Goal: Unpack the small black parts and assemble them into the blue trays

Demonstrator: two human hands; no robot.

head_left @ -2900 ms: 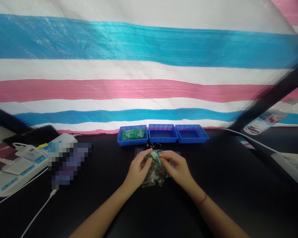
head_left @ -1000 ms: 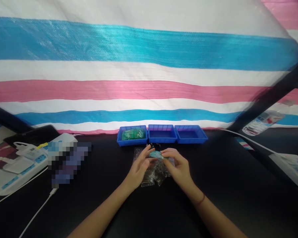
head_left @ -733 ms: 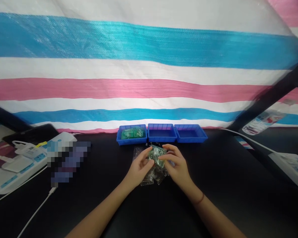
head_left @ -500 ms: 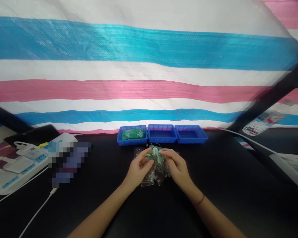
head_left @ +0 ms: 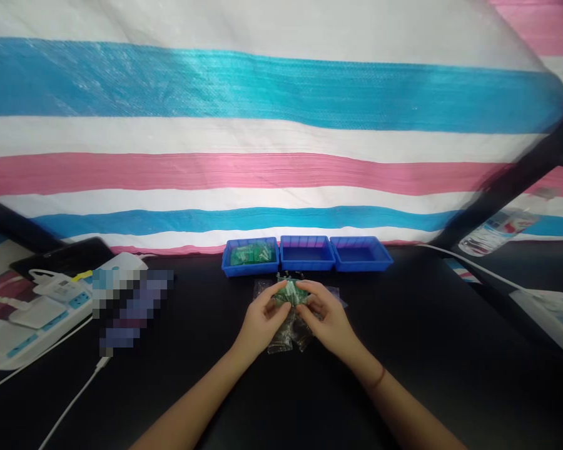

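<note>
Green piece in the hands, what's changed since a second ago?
The left hand, spread open then, now pinches the small green piece with pale strips; the right hand holds its other side. The piece's visible face has gone from bluish to green. The three blue plastic trays stayed put.

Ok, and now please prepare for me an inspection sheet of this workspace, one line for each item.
Surface: dark table.
Job's things: green piece, exact kind too small to tell; left blue tray with similar green items; middle blue tray and right blue tray in a row with it; clear bags.
Clutter: small loose bits before the trays; blurred-out object at left.
Grip: left hand and right hand both hold the green piece between thumb and fingers.
Cables: left white cable; right white cable.
Surroundings: striped sheet behind; power strip at left; clear bottle at right.
</note>
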